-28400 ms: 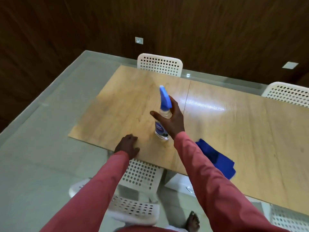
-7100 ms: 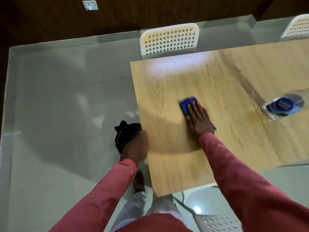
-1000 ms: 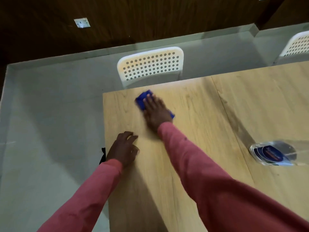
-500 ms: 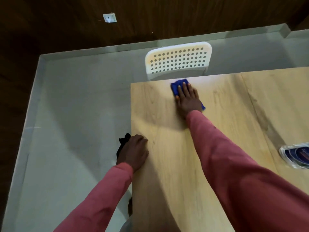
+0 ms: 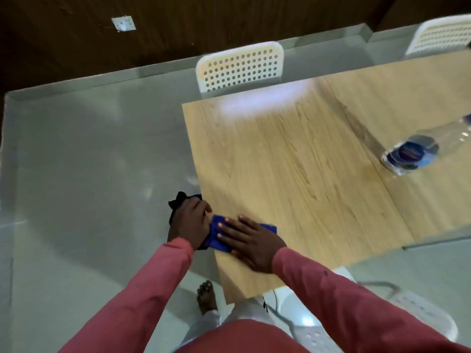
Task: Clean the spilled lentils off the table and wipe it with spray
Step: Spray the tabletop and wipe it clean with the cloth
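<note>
Pressing blue cloth (image 5: 216, 236), crumpled, at table (image 5: 293, 174) left edge with flat right hand (image 5: 251, 242), grip apart; left hand (image 5: 191, 222) cupping beside cloth, grip unclear. Spray bottle (image 5: 413, 155) standing well apart.

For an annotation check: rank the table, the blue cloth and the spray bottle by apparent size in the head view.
1. table
2. spray bottle, cut off by the frame edge
3. blue cloth, partly hidden under the right hand

The last two look close, so their order is unsure.

Cloth (image 5: 270, 228) at table's (image 5: 293, 174) left edge; spray bottle (image 5: 418, 154) far right.
</note>
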